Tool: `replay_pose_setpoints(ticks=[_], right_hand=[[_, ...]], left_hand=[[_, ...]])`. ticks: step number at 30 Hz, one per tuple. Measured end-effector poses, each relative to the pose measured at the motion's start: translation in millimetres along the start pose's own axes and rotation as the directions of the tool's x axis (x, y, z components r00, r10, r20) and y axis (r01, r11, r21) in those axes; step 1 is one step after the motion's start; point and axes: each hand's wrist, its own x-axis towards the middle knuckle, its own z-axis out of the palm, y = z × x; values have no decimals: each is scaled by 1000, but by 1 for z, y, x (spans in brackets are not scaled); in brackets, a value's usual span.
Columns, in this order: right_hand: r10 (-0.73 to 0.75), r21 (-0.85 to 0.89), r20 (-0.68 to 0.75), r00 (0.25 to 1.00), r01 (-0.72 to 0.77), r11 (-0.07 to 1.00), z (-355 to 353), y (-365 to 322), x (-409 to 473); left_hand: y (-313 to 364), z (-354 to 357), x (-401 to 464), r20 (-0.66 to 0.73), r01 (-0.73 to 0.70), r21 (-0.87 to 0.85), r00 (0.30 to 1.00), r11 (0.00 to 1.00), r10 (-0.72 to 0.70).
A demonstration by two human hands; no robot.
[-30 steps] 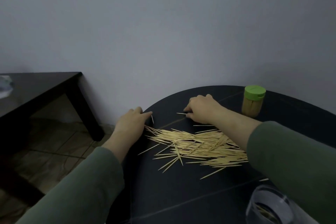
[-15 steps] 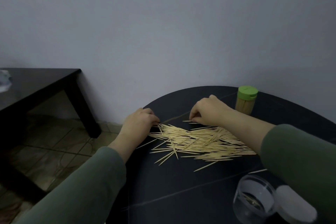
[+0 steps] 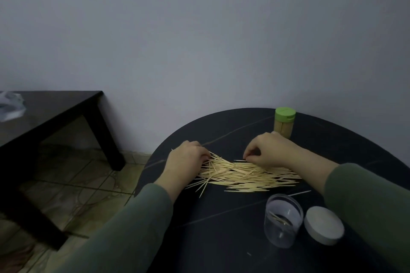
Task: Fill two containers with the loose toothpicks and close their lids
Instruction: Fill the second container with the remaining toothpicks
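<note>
Nearest on the dark round tabletop [image 3: 221,239] stands the clear container [image 3: 282,220], open, with only a few toothpicks inside, and its white lid [image 3: 324,225] lies just beside it, presumably set within easy reach for closing once it is filled. Beyond them the loose toothpicks [image 3: 246,175] lie spread in 1 long heap. The left hand [image 3: 188,162] presses curled fingers on the heap's left end; the right hand [image 3: 266,150] pinches at its far edge, though what it grips I cannot tell. Both look set to rake the picks together. Farthest stands the green-lidded container [image 3: 284,123], closed and apparently full.
</note>
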Motion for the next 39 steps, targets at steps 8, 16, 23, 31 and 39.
replay_pose_setpoints(ticks=[8, 16, 23, 31, 39], right_hand=[[202, 67, -107, 973, -196, 978, 4, 5, -12], [405, 68, -148, 902, -399, 914, 15, 2, 10], [277, 92, -114, 954, -267, 959, 13, -3, 8], [105, 50, -4, 994, -105, 993, -1, 3, -18], [201, -102, -2, 980, -200, 974, -10, 46, -39]], left_hand=[[-4, -4, -16, 99, 639, -52, 768, 768, -633], [-6, 7, 0, 29, 555, -29, 832, 831, -555], [10, 6, 0, 17, 276, -125, 961, 953, -276], [16, 5, -3, 92, 48, -258, 995, 965, -25], [31, 7, 1, 107, -125, -66, 986, 990, 131]])
